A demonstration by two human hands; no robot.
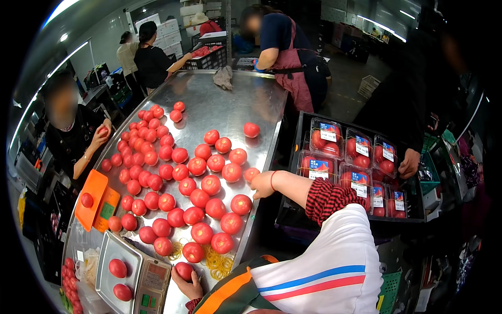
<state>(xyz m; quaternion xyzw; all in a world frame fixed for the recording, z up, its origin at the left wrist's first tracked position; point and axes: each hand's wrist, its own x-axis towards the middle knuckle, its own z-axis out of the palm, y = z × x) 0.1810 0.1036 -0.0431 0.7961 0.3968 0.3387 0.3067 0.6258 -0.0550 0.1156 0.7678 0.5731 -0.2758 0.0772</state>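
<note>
Many red tomatoes [197, 166] lie loose over the steel table [246, 97]. Low in the view, my left hand [186, 287] is closed round one tomato [184, 271], beside a digital scale [156, 277]. Two more tomatoes [118, 268] rest on the scale's metal pan. Stretched forward to the table's right edge, my right hand [263, 184] has its fingers round another tomato [251, 175]; part of its grip is hidden. Yellow rubber bands [218, 263] lie in a loose heap near my left hand.
At the right, a black crate [293, 204] holds clear packs of tomatoes [318, 166], with a person's hand [409, 164] at its far side. An orange scale [91, 201] bears one tomato. Across the table a person holds a tomato [102, 131]. A grey cloth [224, 77] lies at the far end.
</note>
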